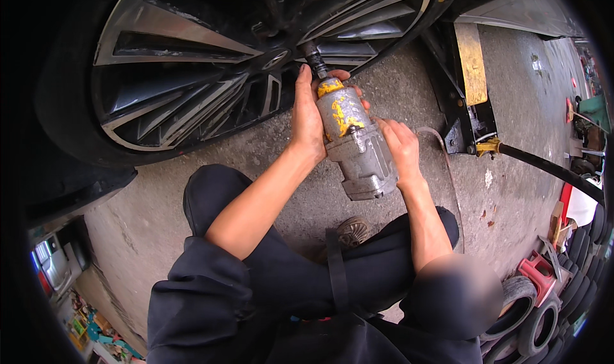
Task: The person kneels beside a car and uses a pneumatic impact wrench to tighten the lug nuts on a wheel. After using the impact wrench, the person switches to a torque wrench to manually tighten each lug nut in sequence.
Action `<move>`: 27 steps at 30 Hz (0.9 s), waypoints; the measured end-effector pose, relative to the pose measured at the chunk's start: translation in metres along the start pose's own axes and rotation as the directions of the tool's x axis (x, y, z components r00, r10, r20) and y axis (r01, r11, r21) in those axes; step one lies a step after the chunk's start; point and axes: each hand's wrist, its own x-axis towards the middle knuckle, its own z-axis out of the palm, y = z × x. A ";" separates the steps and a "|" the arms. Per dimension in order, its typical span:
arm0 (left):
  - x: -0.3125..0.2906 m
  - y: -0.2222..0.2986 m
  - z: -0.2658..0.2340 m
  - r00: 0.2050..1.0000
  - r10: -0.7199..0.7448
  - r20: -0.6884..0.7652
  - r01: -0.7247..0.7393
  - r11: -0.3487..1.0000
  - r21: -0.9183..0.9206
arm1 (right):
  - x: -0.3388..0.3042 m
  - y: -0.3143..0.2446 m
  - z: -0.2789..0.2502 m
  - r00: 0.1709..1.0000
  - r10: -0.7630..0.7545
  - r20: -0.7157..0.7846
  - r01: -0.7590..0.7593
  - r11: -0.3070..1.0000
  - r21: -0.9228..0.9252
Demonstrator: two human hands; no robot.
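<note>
A worn grey impact wrench (359, 143) with chipped yellow paint is held in both my hands, tilted up toward a car wheel (182, 31). My left hand (309, 124) is closed around its front end, with fingertips showing on the far side. My right hand (401, 148) grips the wrench from the right side; the handle and part of these fingers are hidden beneath the body. A dark socket (314, 57) on the wrench's nose reaches in among the black and silver spokes beside the hub cap (276, 59). Whether it sits on a nut cannot be seen.
A jack (465, 118) with a worn yellow plate and a long black handle (543, 169) stands right of the wheel. A thin hose (444, 143) trails over the concrete floor (505, 185). Tyres (540, 325) and a red stool (537, 276) are at the lower right.
</note>
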 end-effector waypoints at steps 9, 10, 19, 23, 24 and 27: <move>0.000 0.000 -0.005 0.996 0.023 0.089 -0.010 0.989 -0.148 | -0.005 -0.005 0.002 0.999 0.036 -0.030 -0.034 0.997 0.063; 0.000 0.003 -0.009 0.988 0.031 0.148 -0.004 0.984 -0.180 | -0.006 -0.005 0.007 0.998 0.048 -0.037 -0.044 0.995 0.087; 0.004 0.015 -0.020 0.996 -0.090 0.015 0.091 0.966 -0.240 | -0.016 -0.002 0.036 0.993 0.102 -0.067 -0.079 0.954 0.289; -0.005 0.017 -0.009 1.000 -0.015 -0.004 0.015 1.000 0.003 | -0.018 -0.001 0.038 0.984 0.181 -0.003 -0.170 0.929 0.329; -0.007 0.017 -0.008 0.999 0.009 0.041 -0.012 0.998 0.066 | -0.017 0.000 0.038 0.984 0.178 0.005 -0.171 0.934 0.312; -0.006 0.025 -0.009 0.993 -0.099 0.068 0.102 0.994 -0.040 | -0.014 -0.001 0.039 0.985 0.171 -0.011 -0.160 0.941 0.299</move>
